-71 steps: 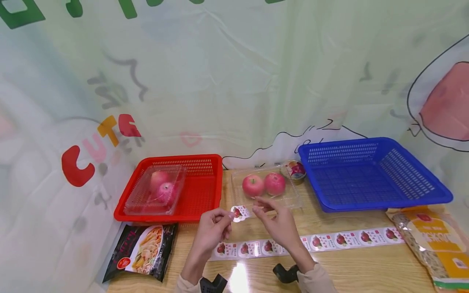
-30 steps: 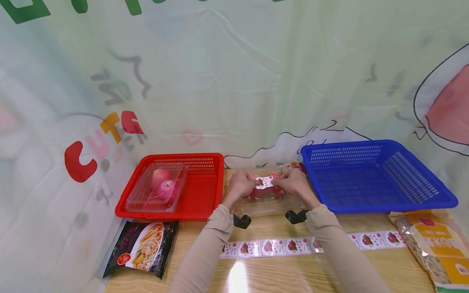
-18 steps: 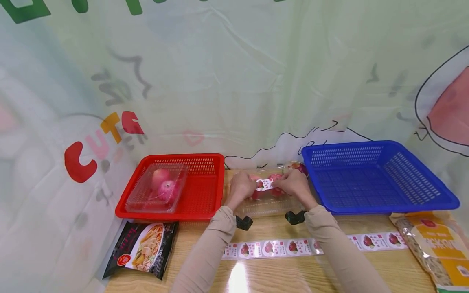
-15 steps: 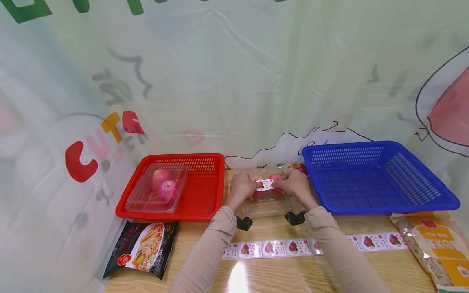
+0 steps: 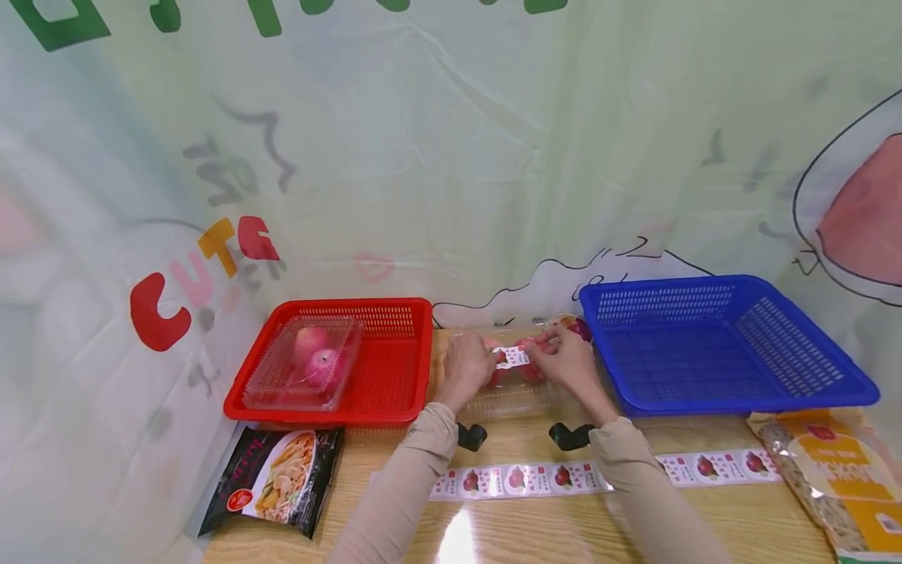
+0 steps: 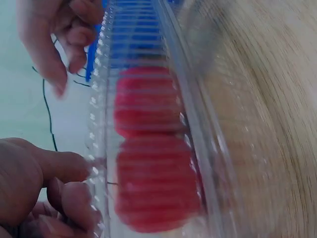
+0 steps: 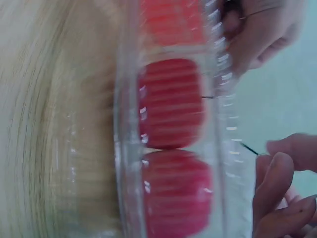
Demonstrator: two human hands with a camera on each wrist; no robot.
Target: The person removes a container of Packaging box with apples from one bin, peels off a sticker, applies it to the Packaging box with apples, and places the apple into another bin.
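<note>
A clear plastic clamshell box (image 5: pixel 503 403) with two red apples (image 6: pixel 156 183) stands in front of me, its lid down. On top of the lid is a white label (image 5: pixel 512 356) with a red fruit picture. My left hand (image 5: pixel 470 362) touches the label's left end; in the left wrist view one finger reaches the lid while the others bend beneath it. My right hand (image 5: pixel 569 362) is beside the label's right end. In the right wrist view its thumb and fingers (image 7: pixel 278 173) hang off the lid, holding nothing visible. The label's face is hidden in both wrist views.
A strip of labels (image 5: pixel 517 479) lies in front of the box. Left stands a red basket (image 5: pixel 391 376) with another apple box (image 5: pixel 303 368); right, a blue basket (image 5: pixel 690 360). A black noodle packet (image 5: pixel 275 482), an orange bag (image 5: pixel 835 478) and a round tub (image 5: pixel 574 325) lie around.
Both hands have carried the label forward from above the table onto the lid of the box. Just now the right fingers have come away from its right end; the left hand stays at its end.
</note>
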